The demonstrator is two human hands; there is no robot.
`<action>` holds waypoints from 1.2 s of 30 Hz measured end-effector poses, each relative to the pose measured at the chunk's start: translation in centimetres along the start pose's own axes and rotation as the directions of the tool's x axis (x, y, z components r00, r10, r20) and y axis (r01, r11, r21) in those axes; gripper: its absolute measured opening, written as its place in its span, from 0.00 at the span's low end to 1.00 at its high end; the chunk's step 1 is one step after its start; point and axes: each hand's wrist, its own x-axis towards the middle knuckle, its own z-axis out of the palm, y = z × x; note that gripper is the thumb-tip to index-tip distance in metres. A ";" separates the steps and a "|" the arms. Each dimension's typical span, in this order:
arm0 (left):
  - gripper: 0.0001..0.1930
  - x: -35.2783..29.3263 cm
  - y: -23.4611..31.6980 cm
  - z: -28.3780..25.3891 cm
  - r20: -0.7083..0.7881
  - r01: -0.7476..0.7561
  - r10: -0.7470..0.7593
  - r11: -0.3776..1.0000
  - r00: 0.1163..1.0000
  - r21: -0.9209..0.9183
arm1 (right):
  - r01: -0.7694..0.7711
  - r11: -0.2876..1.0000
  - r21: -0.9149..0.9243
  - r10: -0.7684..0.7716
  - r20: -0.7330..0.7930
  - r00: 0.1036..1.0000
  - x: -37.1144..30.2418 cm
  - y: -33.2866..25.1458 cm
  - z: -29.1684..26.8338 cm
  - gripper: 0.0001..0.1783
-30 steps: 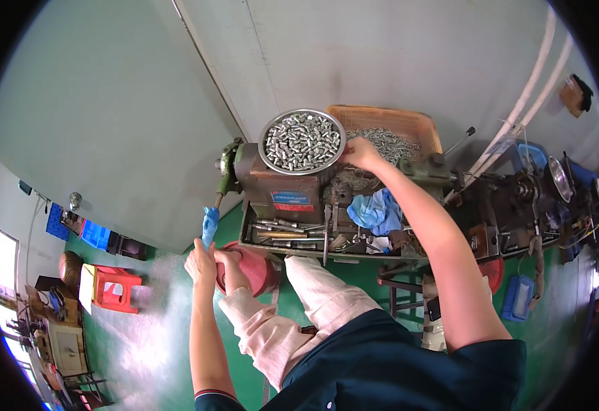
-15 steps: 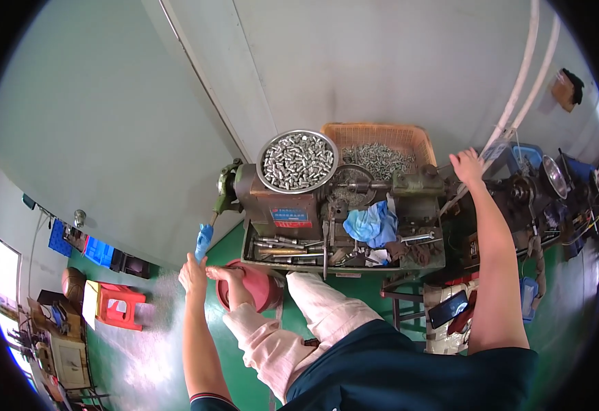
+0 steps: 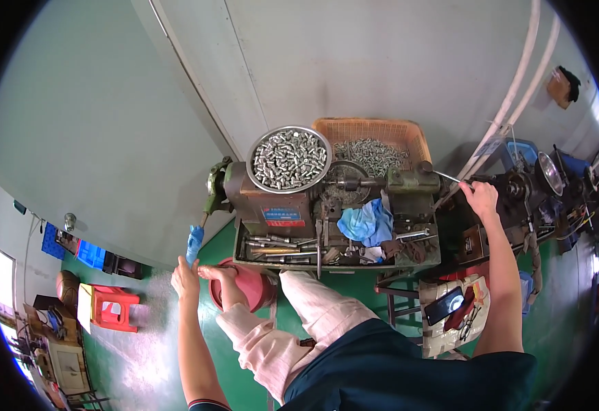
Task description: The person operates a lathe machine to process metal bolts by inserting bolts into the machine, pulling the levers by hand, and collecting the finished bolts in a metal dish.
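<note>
My left hand (image 3: 186, 277) is closed around a lever handle (image 3: 195, 240) wrapped in blue material, at the left end of a small bench lathe (image 3: 244, 198). With its fingers curled, my right hand (image 3: 481, 198) grips the end of a thin metal lever (image 3: 446, 177) on the lathe's right-hand block (image 3: 409, 181). A steel bowl (image 3: 289, 192) heaped with small metal parts (image 3: 289, 159) sits on the lathe's head. Between my hands, a blue cloth (image 3: 368, 222) lies over the machine beside a wrench (image 3: 414, 234) and several rod-shaped tools (image 3: 279, 250) in the tray.
Behind the lathe stands an orange basket (image 3: 419, 140) of small metal parts. One bare foot rests on a red bucket (image 3: 261, 291). A phone (image 3: 444, 306) lies on a padded seat at right. Farther off are a red stool (image 3: 118, 308) and another machine (image 3: 515, 188).
My right hand has come nearer to me, swinging the thin lever down to the right. My left hand keeps its hold on the wrapped handle. The whole view has shifted slightly.
</note>
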 end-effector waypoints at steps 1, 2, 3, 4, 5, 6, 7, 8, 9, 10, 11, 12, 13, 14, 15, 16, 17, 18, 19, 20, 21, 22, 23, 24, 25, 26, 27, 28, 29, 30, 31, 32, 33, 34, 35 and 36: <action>0.17 0.0 0.1 -0.1 0.011 -0.005 0.005 1.000 1.000 0.001 | -0.013 1.000 -0.006 0.013 0.015 1.000 0.0 -0.1 -0.1 0.28; 0.17 0.1 0.1 -0.2 0.021 -0.010 0.010 1.000 1.000 0.002 | -0.026 1.000 -0.012 0.026 0.030 0.999 0.0 0.0 -0.1 0.28; 0.17 0.1 0.0 -0.1 0.023 -0.010 0.010 1.000 1.000 0.003 | -0.026 1.000 -0.012 0.026 0.032 0.999 -0.1 -0.1 0.0 0.28; 0.17 0.1 -0.1 -0.1 0.015 -0.018 0.018 1.000 1.000 -0.004 | -0.024 1.000 -0.015 0.025 0.022 0.999 0.0 -0.1 0.0 0.29; 0.17 0.1 -0.2 -0.1 0.007 -0.026 0.026 1.000 1.000 -0.010 | -0.023 1.000 -0.017 0.024 0.013 1.000 0.0 -0.1 0.0 0.29; 0.17 0.1 -0.1 -0.1 0.009 -0.029 0.029 1.000 1.000 -0.010 | -0.026 1.000 -0.018 0.026 0.014 1.000 0.0 -0.1 0.0 0.29; 0.17 0.2 0.0 -0.1 0.014 -0.021 0.022 1.000 1.000 -0.013 | -0.026 0.999 -0.026 0.026 0.011 1.000 -0.1 -0.1 0.0 0.29; 0.16 0.2 0.0 -0.1 0.019 -0.014 0.014 1.000 1.000 -0.017 | -0.026 0.999 -0.034 0.026 0.008 1.000 -0.1 -0.2 -0.1 0.29; 0.16 0.2 0.1 -0.1 0.018 -0.016 0.016 1.000 1.000 -0.016 | -0.028 0.999 -0.034 0.029 0.009 1.000 -0.1 -0.3 -0.1 0.29; 0.16 0.2 0.1 -0.2 0.029 -0.012 0.013 1.000 0.999 -0.014 | -0.048 0.998 -0.033 0.049 0.036 0.998 -0.1 -0.4 -0.2 0.29; 0.16 0.1 0.2 -0.3 0.040 -0.008 0.009 1.000 0.999 -0.012 | -0.067 0.997 -0.034 0.069 0.064 0.996 -0.2 -0.6 -0.3 0.29; 0.16 0.1 0.1 -0.2 0.038 -0.009 0.010 1.000 0.999 -0.012 | -0.069 0.997 -0.033 0.071 0.063 0.996 -0.2 -0.7 -0.5 0.29; 0.16 0.2 0.0 -0.1 0.031 -0.019 0.019 1.000 0.999 -0.018 | -0.080 0.996 -0.041 0.083 0.079 0.993 -0.2 -0.8 -0.7 0.29; 0.16 0.2 -0.1 -0.1 0.024 -0.028 0.029 0.999 0.999 -0.024 | -0.091 0.995 -0.049 0.095 0.094 0.991 -0.2 -0.9 -0.8 0.30; 0.16 0.2 0.0 -0.2 0.023 -0.031 0.031 0.999 0.999 -0.025 | -0.093 0.994 -0.050 0.097 0.094 0.991 -0.3 -0.9 -0.8 0.30; 0.16 0.2 0.2 -0.3 0.035 -0.019 0.020 1.000 0.999 -0.021 | -0.107 0.993 -0.056 0.112 0.100 0.989 -0.3 -1.0 -0.7 0.30; 0.16 0.2 0.3 -0.4 0.046 -0.008 0.009 1.000 0.999 -0.016 | -0.121 0.991 -0.063 0.127 0.107 0.986 -0.4 -1.0 -0.6 0.30; 0.16 0.2 0.4 -0.5 0.047 -0.011 0.012 1.000 0.999 -0.018 | -0.123 0.990 -0.066 0.130 0.107 0.986 -0.5 -1.0 -0.5 0.30; 0.16 0.2 0.5 -0.6 0.047 -0.009 0.010 1.000 0.999 -0.014 | -0.112 0.992 -0.062 0.117 0.081 0.990 -0.6 -1.0 -0.4 0.30; 0.16 0.2 0.6 -0.6 0.046 -0.007 0.008 1.000 0.999 -0.010 | -0.100 0.993 -0.058 0.103 0.056 0.993 -0.7 -1.0 -0.4 0.30; 0.16 0.1 0.6 -0.6 0.046 -0.007 0.007 1.000 0.999 -0.010 | -0.099 0.993 -0.058 0.103 0.055 0.993 -0.7 -1.2 -0.6 0.30; 0.16 0.2 0.4 -0.6 0.043 -0.007 0.007 1.000 0.999 -0.007 | -0.118 0.991 -0.058 0.122 0.077 0.989 -0.7 -1.4 -0.8 0.30; 0.16 0.2 0.3 -0.6 0.040 -0.007 0.007 1.000 0.999 -0.004 | -0.136 0.989 -0.058 0.141 0.100 0.985 -0.7 -1.6 -0.9 0.30; 0.16 0.2 0.3 -0.5 0.041 -0.007 0.007 1.000 0.999 -0.006 | -0.137 0.989 -0.060 0.142 0.099 0.985 -0.7 -1.6 -1.0 0.30; 0.16 0.2 0.3 -0.4 0.037 -0.012 0.013 1.000 0.999 -0.011 | -0.140 0.988 -0.061 0.146 0.099 0.984 -0.7 -1.6 -1.0 0.30; 0.16 0.2 0.2 -0.3 0.032 -0.017 0.017 1.000 0.999 -0.015 | -0.143 0.988 -0.062 0.149 0.098 0.984 -0.7 -1.6 -1.0 0.30; 0.16 0.2 0.2 -0.3 0.032 -0.014 0.014 1.000 0.999 -0.015 | -0.140 0.988 -0.062 0.146 0.098 0.984 -0.7 -1.6 -1.0 0.30; 0.16 0.2 0.2 -0.3 0.028 -0.018 0.018 1.000 0.999 -0.010 | -0.142 0.988 -0.065 0.148 0.111 0.983 -0.7 -1.6 -1.0 0.30; 0.16 0.1 0.2 -0.3 0.024 -0.021 0.021 1.000 0.999 -0.004 | -0.142 0.987 -0.068 0.150 0.124 0.981 -0.7 -1.6 -0.9 0.30; 0.16 0.1 0.2 -0.4 0.023 -0.018 0.018 1.000 1.000 -0.003 | -0.140 0.988 -0.065 0.147 0.125 0.981 -0.7 -1.6 -0.9 0.30; 0.16 0.1 0.3 -0.4 0.027 -0.012 0.012 1.000 1.000 -0.004 | -0.145 0.988 -0.048 0.150 0.112 0.982 -0.8 -1.6 -0.8 0.30; 0.16 0.0 0.3 -0.5 0.030 -0.005 0.005 1.000 1.000 -0.005 | -0.150 0.988 -0.030 0.152 0.100 0.983 -0.7 -1.6 -0.7 0.29; 0.16 0.0 0.2 -0.5 0.030 -0.003 0.003 1.000 1.000 -0.002 | -0.148 0.989 -0.027 0.150 0.102 0.983 -0.6 -1.4 -0.6 0.29; 0.17 0.0 0.0 -0.5 0.023 -0.017 0.018 1.000 1.000 -0.011 | -0.133 0.990 -0.057 0.138 0.099 0.986 -0.3 -1.2 -0.4 0.27; 0.17 -0.1 -0.1 -0.5 0.015 -0.031 0.031 0.999 0.999 -0.020 | -0.116 0.990 -0.086 0.124 0.096 0.988 0.1 -1.2 -0.2 0.25; 0.17 -0.1 -0.1 -0.6 0.017 -0.031 0.031 0.999 0.999 -0.019 | -0.116 0.990 -0.085 0.124 0.098 0.987 0.6 -1.4 0.1 0.25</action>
